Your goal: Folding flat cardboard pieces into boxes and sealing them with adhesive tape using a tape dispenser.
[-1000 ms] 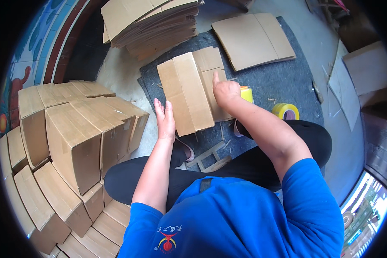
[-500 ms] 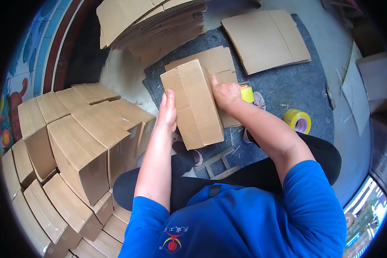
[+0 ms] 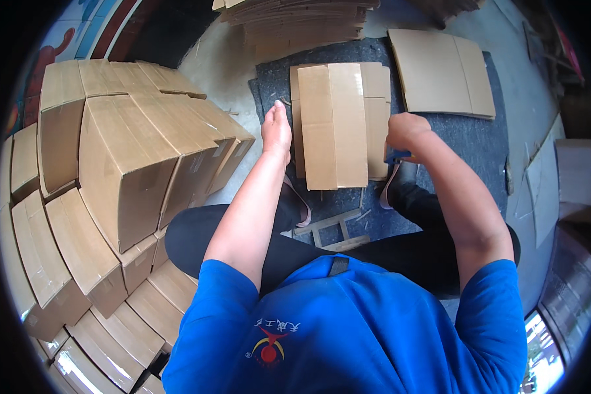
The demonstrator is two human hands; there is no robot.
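A closed brown carton point(image 3: 335, 128) lies in front of me, on top of flat cardboard point(image 3: 376, 118). A seam runs lengthwise along its upper face, and a shiny patch shows at its far right edge. My left hand point(image 3: 277, 133) stands off the carton's left side, fingers stretched out and holding nothing. Right of the carton, my right hand point(image 3: 408, 131) is closed around a tape dispenser point(image 3: 395, 155). Only a blue part and a bit of orange show below the fist; the rest is hidden by my hand.
Finished cartons point(image 3: 131, 144) are stacked high on my left. Flat cardboard sheets point(image 3: 440, 72) lie at the far right of the dark mat point(image 3: 499, 144), and a taller pile of sheets point(image 3: 302, 23) stands at the back. A small wooden frame point(image 3: 331, 231) lies between my feet.
The carton has turned straighter and rests on the flat cardboard. My left hand has let go of it. My right hand has moved off it and taken hold of the tape dispenser.
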